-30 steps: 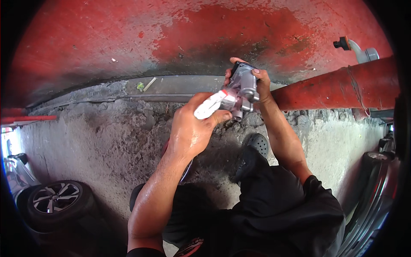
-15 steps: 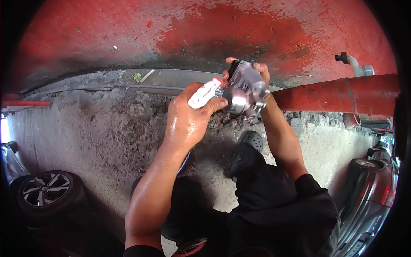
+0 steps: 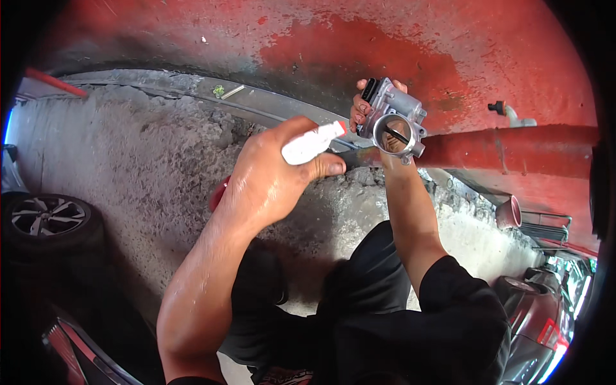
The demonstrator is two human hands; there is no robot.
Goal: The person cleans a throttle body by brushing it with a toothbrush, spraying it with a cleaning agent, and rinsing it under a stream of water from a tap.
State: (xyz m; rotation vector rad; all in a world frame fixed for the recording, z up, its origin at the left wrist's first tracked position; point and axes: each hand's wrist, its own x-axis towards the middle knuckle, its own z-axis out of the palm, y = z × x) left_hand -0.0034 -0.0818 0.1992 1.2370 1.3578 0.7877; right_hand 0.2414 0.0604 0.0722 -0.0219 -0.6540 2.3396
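Observation:
My left hand (image 3: pixel 273 170) is closed around a spray bottle, whose white spray head (image 3: pixel 313 144) with a red nozzle tip points to the right. A red rounded shape (image 3: pixel 219 194) shows beside that wrist; I cannot tell whether it is the bottle's body. Farther right, my right hand (image 3: pixel 361 110) grips a silver metal throttle body (image 3: pixel 401 99) from behind and below. Its round bore faces up toward me, with a dark valve plate (image 3: pixel 396 133) lying across it nearly edge-on. A black plastic part (image 3: pixel 369 90) sits along its upper left side. The nozzle is apart from the metal.
A red wall (image 3: pixel 359 38) with a wet-looking patch rises ahead, and a thick red pipe (image 3: pixel 513 151) runs along it at right. Rough broken concrete (image 3: pixel 173 147) lies below. A car wheel (image 3: pixel 48 218) stands at left, a grey car (image 3: pixel 539 321) at lower right.
My right hand has moved the throttle body right and turned its bore up toward me. The spray bottle and the throttle body are farther apart now. The whole view has shifted and tilted.

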